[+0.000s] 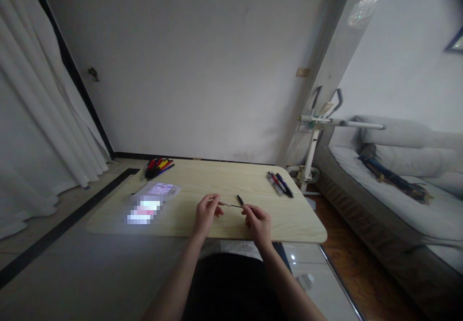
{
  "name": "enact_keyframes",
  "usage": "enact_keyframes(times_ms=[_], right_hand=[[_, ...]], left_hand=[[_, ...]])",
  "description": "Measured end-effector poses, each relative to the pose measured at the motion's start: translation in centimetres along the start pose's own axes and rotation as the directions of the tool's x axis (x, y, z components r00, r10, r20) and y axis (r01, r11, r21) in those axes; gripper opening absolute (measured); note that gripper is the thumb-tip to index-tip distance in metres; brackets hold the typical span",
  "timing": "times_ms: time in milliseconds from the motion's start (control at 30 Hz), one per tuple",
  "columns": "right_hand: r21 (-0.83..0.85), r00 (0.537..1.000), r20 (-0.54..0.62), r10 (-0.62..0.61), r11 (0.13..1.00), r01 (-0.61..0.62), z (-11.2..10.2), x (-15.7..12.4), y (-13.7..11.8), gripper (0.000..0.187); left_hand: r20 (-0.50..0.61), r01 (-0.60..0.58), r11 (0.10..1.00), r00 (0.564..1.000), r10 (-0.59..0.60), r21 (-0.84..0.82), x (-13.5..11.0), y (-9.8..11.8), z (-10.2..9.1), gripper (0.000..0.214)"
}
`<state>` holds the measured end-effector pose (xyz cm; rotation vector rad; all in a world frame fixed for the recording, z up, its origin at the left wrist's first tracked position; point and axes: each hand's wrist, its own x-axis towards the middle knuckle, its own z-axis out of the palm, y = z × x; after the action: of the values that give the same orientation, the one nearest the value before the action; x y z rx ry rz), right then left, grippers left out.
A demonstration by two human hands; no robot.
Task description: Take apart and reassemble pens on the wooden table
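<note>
Near the front middle of the table [213, 179], my left hand [206, 213] pinches a slim, pale pen barrel [224, 203] that points right. Facing it, my right hand [259, 220] has its fingers closed on a thin dark rod, which looks like a pen refill [236, 206]. The rod's tip is at or very near the end of the barrel; whether it sits inside I cannot tell. Just behind my right fingertips a short black pen part [240, 199], perhaps a cap, lies on the tabletop.
Several pens [280, 184] lie side by side at the right. A heap of coloured pens [158, 167] rests at the back left, with a clear plastic packet [174, 192] in front of it. Beyond the table's right side stand exercise equipment [311, 152] and a sofa [398, 195].
</note>
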<state>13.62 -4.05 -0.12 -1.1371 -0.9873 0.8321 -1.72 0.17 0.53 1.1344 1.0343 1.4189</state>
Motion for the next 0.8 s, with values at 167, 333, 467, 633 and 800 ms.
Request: enact_keyframes(times_ms=[167,333,467,633,800], right_hand=[[-0.051,0.998,0.052,-0.033,0.998,0.036,0.06,-0.06,-0.11,0.03],[-0.07,0.996,0.082,-0.037,0.997,0.043,0.12,-0.11,-0.03,0.03],[-0.083,0.991,0.116,-0.061,0.994,0.071,0.16,-0.2,-0.01,0.027],[-0.127,0.985,0.146,-0.093,0.986,0.112,0.17,-0.24,-0.04,0.025],[-0.146,0.984,0.156,-0.091,0.983,0.115,0.14,-0.22,-0.05,0.026]], left_hand=[[0.026,0.003,1.0,1.0,-0.003,0.006,-0.03,-0.03,0.03,0.036],[0.055,-0.004,1.0,0.998,0.003,0.011,0.02,-0.21,0.04,0.033],[0.076,-0.004,1.0,0.997,0.003,0.016,-0.02,-0.17,0.02,0.033],[0.086,0.012,1.0,0.996,-0.014,0.023,-0.13,0.15,0.08,0.034],[0.084,-0.008,1.0,0.996,0.006,0.024,-0.17,0.25,0.07,0.033]])
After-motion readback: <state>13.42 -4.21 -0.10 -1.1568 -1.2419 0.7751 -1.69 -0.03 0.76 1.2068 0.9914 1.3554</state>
